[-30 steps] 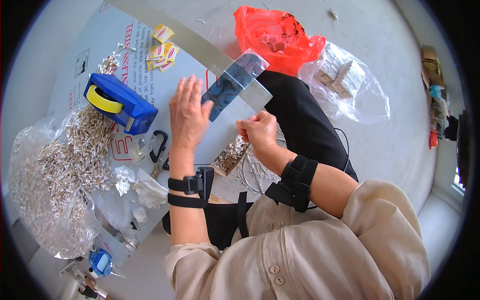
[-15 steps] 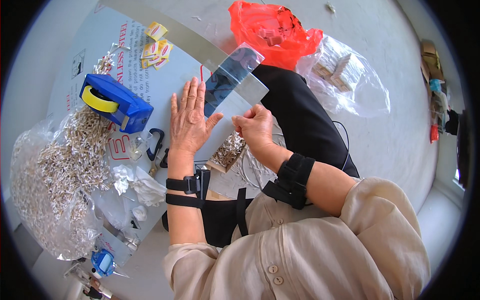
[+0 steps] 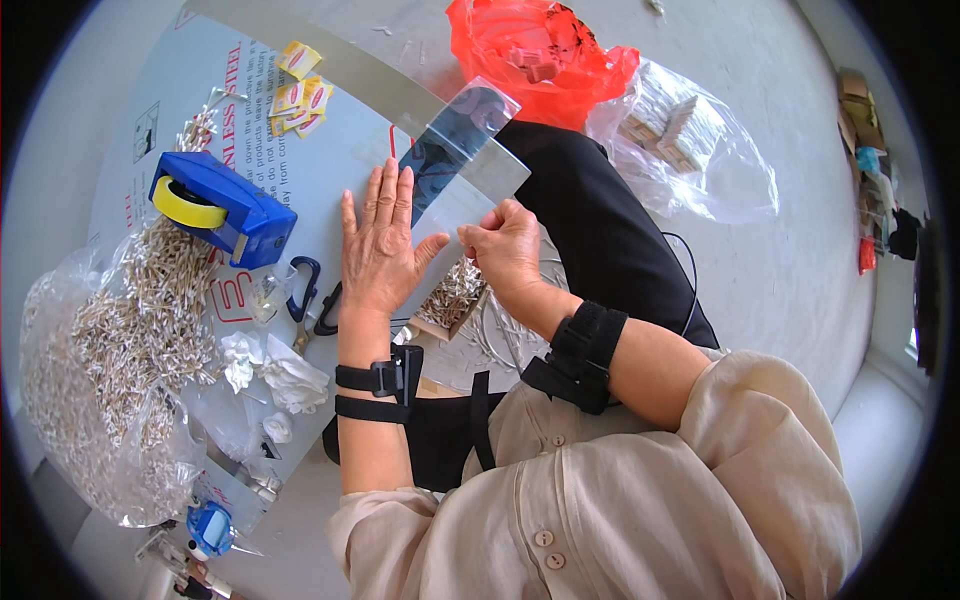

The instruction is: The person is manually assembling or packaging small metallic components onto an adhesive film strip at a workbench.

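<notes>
My left hand (image 3: 385,240) lies flat on the tabletop with its fingers stretched out. Its fingertips are beside a clear plastic packet with a dark blue part (image 3: 445,150). To the right, at the table's edge, my right hand (image 3: 503,247) is closed in a pinch, thumb against the forefinger. What it pinches, if anything, is too small to make out. Below that hand stands an open cardboard box (image 3: 450,300) with cotton swabs in it. Scissors with dark blue handles (image 3: 305,285) rest left of my left wrist.
At left are a blue tape dispenser (image 3: 262,215) with yellow tape and a large clear bag of cotton swabs (image 3: 135,350). Crumpled white tissue (image 3: 295,375) lies nearby. Yellow packets (image 3: 300,95) lie farther back. A red plastic bag (image 3: 600,70) and a clear bag of white bundles (image 3: 735,190) sit on the floor.
The view has shifted a little, so the table things appear slightly farther left. My left hand remains flat, and my right hand keeps its pinch near the table's edge.
</notes>
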Tool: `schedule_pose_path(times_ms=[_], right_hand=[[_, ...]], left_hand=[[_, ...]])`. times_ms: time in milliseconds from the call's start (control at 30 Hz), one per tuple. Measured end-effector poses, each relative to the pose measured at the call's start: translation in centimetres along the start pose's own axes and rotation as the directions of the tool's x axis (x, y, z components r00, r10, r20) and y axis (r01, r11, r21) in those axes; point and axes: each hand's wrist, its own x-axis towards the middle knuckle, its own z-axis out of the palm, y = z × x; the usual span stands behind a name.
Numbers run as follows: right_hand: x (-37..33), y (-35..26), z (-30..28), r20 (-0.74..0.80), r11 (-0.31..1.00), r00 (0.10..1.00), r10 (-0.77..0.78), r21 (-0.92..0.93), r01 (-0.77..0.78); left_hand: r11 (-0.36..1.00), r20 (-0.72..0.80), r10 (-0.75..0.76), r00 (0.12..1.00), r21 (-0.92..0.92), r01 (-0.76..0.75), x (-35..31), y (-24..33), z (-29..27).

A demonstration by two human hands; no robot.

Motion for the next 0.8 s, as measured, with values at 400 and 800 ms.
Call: schedule_pose_path(times_ms=[400,800], right_hand=[[0.8,0.2,0.4,-0.036,0.993,0.999,-0.028,-0.12,0.024],[1.3,1.0,0.6,-0.06,0.964,0.991,-0.118,-0.248,0.1]], left_hand=[[1.0,0.02,0.028,0.999,0.0,-0.028,-0.3,0.2,-0.4],[0.995,0.032,0.099,0.995,0.002,-0.099,-0.4,0.1,-1.0]])
